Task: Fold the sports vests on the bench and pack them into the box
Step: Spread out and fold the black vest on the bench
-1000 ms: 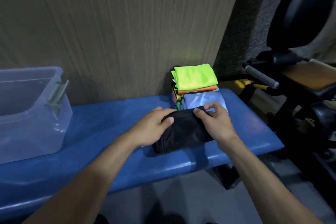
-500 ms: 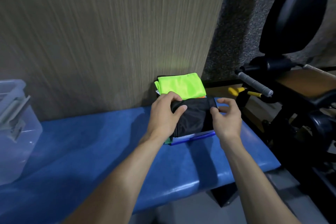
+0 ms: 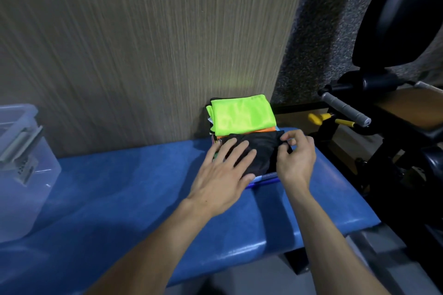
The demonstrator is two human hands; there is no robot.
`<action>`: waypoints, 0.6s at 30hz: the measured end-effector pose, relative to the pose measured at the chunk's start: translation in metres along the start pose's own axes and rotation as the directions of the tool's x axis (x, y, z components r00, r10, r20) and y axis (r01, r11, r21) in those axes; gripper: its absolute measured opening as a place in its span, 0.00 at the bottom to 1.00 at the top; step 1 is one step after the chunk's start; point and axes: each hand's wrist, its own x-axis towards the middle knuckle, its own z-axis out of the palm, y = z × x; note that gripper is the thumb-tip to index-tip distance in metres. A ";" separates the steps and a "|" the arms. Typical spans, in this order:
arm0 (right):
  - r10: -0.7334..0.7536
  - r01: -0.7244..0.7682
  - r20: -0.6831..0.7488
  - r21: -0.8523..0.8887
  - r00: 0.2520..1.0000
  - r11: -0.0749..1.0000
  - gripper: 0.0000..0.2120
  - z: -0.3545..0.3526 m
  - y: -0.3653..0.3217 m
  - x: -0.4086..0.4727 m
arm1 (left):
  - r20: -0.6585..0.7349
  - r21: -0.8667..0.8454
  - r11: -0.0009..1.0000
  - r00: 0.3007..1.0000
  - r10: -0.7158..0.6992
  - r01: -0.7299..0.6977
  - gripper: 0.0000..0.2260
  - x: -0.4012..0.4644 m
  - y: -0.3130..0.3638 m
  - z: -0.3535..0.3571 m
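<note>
A folded black vest [image 3: 260, 149] lies on the near part of a pile of folded vests at the far right of the blue bench [image 3: 134, 189]. A neon green vest [image 3: 242, 116] tops the back of the pile, with an orange one under it. My left hand [image 3: 221, 176] lies flat with spread fingers on the black vest's left side. My right hand [image 3: 296, 157] pinches the vest's right edge between thumb and fingers. The clear plastic box [image 3: 22, 167] stands at the bench's left end, partly out of frame.
A wood-grain wall panel [image 3: 143, 43] rises right behind the bench. Black gym equipment [image 3: 395, 115] with a grey handle and yellow knobs stands close to the right. The bench's front edge runs along the bottom, with grey floor below.
The black vest went from the bench front up onto the pile. My left hand has let go of it and now lies flat on it; the right still works its right edge.
</note>
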 end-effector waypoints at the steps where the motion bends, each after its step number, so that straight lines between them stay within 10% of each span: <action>1: -0.060 0.061 0.013 -0.034 0.998 0.998 0.12 0.000 0.001 -0.001 | 0.020 -0.003 1.000 1.000 -0.004 0.004 0.24 -0.003 -0.005 0.002; 6: -0.388 0.452 0.239 -0.349 0.890 0.821 0.17 0.001 -0.003 -0.010 | 0.065 -0.106 0.994 0.997 -0.032 0.039 0.26 -0.006 -0.008 0.004; 18: -0.039 0.113 0.311 -0.223 0.950 0.968 0.19 0.005 -0.003 -0.025 | 0.214 -0.435 0.854 0.954 -0.209 0.285 0.24 0.001 -0.009 0.007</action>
